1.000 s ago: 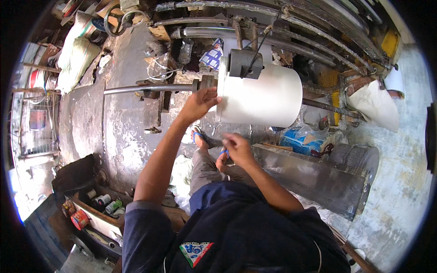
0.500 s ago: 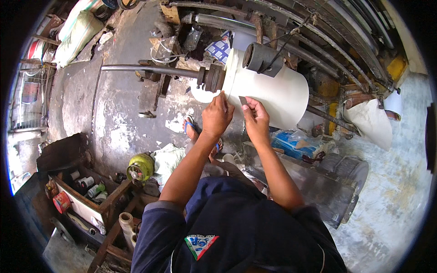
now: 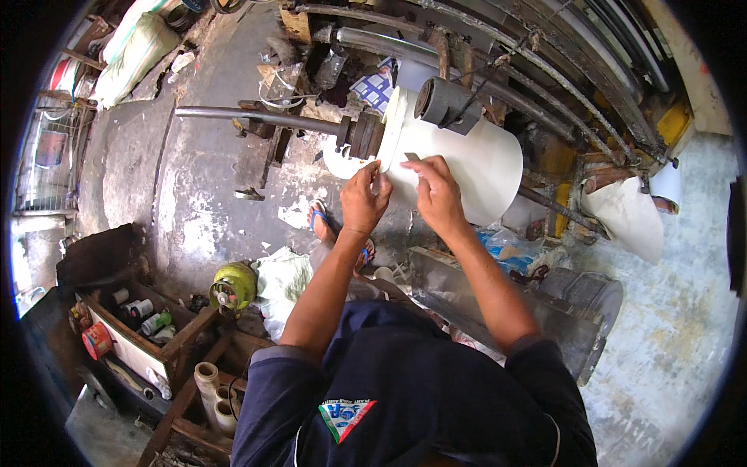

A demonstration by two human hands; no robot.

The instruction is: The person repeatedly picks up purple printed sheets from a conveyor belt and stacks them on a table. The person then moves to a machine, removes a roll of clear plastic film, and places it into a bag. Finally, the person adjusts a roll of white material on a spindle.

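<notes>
A big white roll of sheet material (image 3: 482, 167) sits on a steel shaft (image 3: 257, 117), with a narrower white band at its left end. Beside that end, dark ring-shaped collars (image 3: 362, 137) encircle the shaft. My left hand (image 3: 366, 198) is closed, its fingertips pinched together against the roll's left edge; what they hold, if anything, is hidden. Over the roll's near side, my right hand (image 3: 440, 194) is closed on a small flat grey blade (image 3: 412, 157), mostly covered by the fingers. The two hands are close together but apart.
A dark grey cylinder (image 3: 459, 107) lies against the roll's top. Metal bars and pipes (image 3: 537, 86) run behind it. At lower left are a green gas cylinder (image 3: 233, 286), a wooden box of bottles (image 3: 128, 331) and cardboard tubes (image 3: 208, 381). A metal housing (image 3: 498, 303) stands below right.
My right hand has shifted slightly left toward the band, its index finger now stretched along the blade. My left hand has moved slightly left and down. The roll looks nearly unchanged.
</notes>
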